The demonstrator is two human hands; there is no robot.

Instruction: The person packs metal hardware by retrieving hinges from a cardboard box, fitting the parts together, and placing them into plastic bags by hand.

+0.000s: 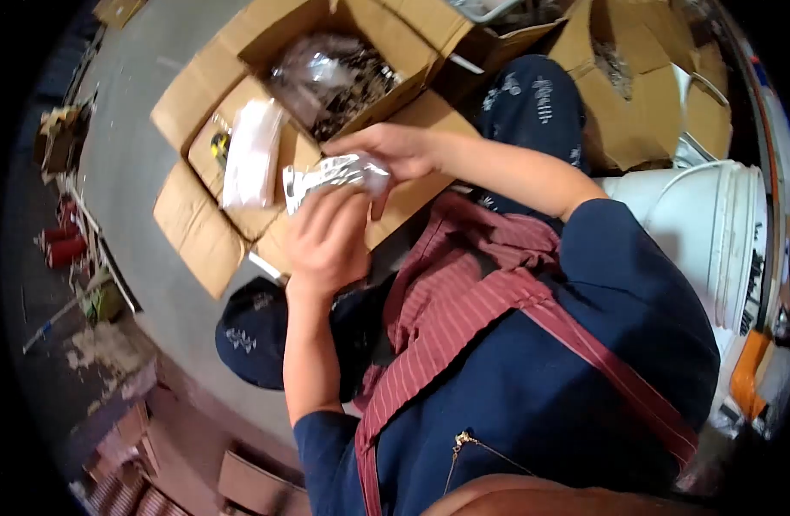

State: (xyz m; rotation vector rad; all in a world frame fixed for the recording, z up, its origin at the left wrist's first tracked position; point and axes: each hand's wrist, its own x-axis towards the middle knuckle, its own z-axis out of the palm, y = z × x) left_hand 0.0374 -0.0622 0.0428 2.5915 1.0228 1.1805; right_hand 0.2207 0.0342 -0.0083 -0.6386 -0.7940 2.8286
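Note:
Between my hands is a small clear plastic bag [341,171] with shiny, silvery contents that I cannot make out. My left hand [328,236] closes on its near side, with the fingers curled against the plastic. From the far right, my right hand [393,153] grips the bag's other end. Just left of the hands, a stack of flat, whitish plastic bags [254,155] lies on the cardboard surface [292,249]. Beyond them stands an open cardboard box [403,64] holding many small dark parts [352,90] and crumpled clear plastic.
A yellow-and-black tool [219,144] lies beside the bag stack. At right are a torn carton [631,107] and a large white bucket [683,228]. Red objects [61,245] and a long pole lie on the floor at left. My knees flank the cardboard.

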